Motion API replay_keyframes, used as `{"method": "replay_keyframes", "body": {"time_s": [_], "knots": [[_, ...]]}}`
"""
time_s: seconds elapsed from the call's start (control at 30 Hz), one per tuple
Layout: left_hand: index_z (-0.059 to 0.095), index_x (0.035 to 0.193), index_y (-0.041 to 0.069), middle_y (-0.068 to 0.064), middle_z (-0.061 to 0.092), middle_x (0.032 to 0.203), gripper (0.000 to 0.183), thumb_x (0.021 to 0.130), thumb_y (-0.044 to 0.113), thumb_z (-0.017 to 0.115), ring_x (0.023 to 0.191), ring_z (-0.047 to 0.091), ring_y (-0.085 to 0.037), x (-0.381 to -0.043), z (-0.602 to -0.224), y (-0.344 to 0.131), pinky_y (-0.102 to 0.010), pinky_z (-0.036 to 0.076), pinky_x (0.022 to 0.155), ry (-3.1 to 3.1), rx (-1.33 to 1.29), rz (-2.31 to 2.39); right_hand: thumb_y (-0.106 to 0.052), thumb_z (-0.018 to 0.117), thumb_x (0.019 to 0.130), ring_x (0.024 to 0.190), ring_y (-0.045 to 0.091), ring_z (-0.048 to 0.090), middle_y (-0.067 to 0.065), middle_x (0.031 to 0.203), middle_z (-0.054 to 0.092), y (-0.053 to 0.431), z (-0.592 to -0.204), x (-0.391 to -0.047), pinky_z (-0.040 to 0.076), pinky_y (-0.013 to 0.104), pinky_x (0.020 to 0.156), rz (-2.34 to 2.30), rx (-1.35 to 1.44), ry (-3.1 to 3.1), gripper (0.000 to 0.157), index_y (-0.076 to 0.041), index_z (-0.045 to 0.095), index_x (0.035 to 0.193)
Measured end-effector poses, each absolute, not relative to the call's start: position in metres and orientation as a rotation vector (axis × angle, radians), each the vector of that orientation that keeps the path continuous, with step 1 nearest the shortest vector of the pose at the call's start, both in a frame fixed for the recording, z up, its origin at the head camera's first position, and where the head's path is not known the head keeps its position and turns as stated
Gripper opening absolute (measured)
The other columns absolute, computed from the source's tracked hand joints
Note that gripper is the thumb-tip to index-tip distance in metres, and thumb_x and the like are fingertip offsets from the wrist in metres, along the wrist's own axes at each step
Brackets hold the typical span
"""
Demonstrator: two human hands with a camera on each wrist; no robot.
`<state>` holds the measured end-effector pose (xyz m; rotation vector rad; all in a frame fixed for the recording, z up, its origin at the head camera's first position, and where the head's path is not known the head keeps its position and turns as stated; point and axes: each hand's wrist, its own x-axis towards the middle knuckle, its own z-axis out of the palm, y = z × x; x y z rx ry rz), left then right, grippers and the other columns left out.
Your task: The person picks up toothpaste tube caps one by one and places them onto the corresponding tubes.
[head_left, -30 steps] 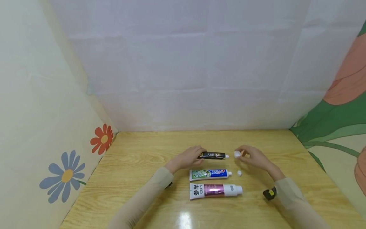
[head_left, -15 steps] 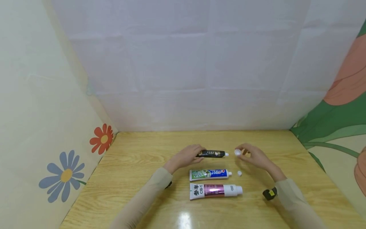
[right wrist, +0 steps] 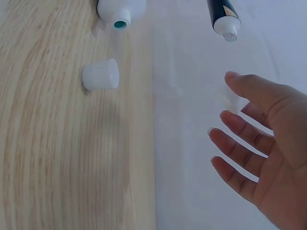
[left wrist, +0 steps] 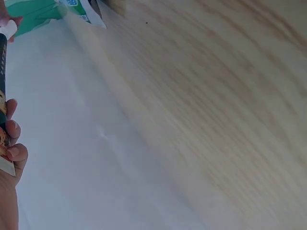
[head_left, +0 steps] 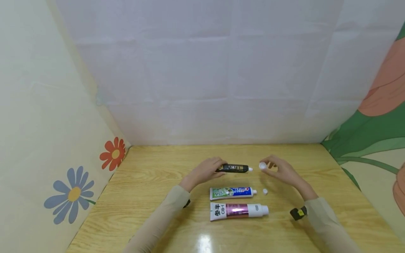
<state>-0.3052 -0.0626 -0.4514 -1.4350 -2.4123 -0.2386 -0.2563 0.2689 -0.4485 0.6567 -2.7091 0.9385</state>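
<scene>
Left grip [head_left: 205, 170] holding black tube [head_left: 235, 168], "CB-1" tube [head_left: 238, 211]

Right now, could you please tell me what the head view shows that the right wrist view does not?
Only the head view shows the left hand, pink tube and red flower. Only the right wrist view shows the teal opening in a nozzle. Both show the right hand pinching a white cap, a loose cap and the black tube.
</scene>
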Motion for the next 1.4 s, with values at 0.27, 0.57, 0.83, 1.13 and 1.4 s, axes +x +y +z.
{"method": "replay_keyframes", "body": {"time_s": [0.27,0.57,0.83,1.13,1.4], "knots": [[0.056,0.118,0.008,0.000,0.061,0.102,0.043,0.083,0.030,0.069,0.089,0.057,-0.011,-0.306,-0.451,-0.064,-0.027,0.050,0.083,-2.310,-1.419,-0.264,-0.032,0.066,0.086,0.088,0.021,0.058,0.004,0.107,0.061,0.269,-0.446,-0.256,0.051,0.046,0.078,0.932,0.670,-2.697,0.033,-0.013,0.061,0.112],[0.058,0.116,0.008,0.001,0.062,0.101,0.046,0.078,0.029,0.074,0.089,0.058,-0.010,-0.309,-0.449,-0.065,-0.025,0.049,0.083,-2.198,-1.397,-0.300,-0.030,0.067,0.085,0.088,0.019,0.060,0.004,0.108,0.064,0.266,-0.440,-0.256,0.049,0.044,0.081,0.933,0.682,-2.681,0.034,-0.013,0.062,0.114],[0.059,0.115,0.009,0.001,0.063,0.102,0.044,0.083,0.038,0.068,0.091,0.059,-0.009,-0.309,-0.447,-0.065,-0.024,0.050,0.084,-2.117,-1.391,-0.300,-0.030,0.067,0.085,0.088,0.020,0.059,0.003,0.109,0.063,0.262,-0.436,-0.254,0.049,0.040,0.080,0.949,0.679,-2.673,0.035,-0.014,0.060,0.116],[0.060,0.113,0.010,0.001,0.064,0.102,0.046,0.083,0.044,0.066,0.091,0.059,-0.009,-0.304,-0.442,-0.064,-0.022,0.050,0.077,-2.027,-1.353,-0.289,-0.024,0.070,0.083,0.084,0.018,0.058,-0.001,0.104,0.062,0.259,-0.431,-0.251,0.051,0.044,0.079,0.943,0.715,-2.585,0.033,-0.015,0.061,0.114],[0.062,0.112,0.010,0.001,0.065,0.101,0.046,0.082,0.046,0.065,0.090,0.061,-0.010,-0.299,-0.432,-0.064,-0.022,0.050,0.073,-1.979,-1.300,-0.259,-0.026,0.068,0.084,0.086,0.016,0.056,-0.004,0.104,0.061,0.255,-0.421,-0.247,0.049,0.035,0.077,0.926,0.734,-2.592,0.035,-0.015,0.061,0.116]]}}
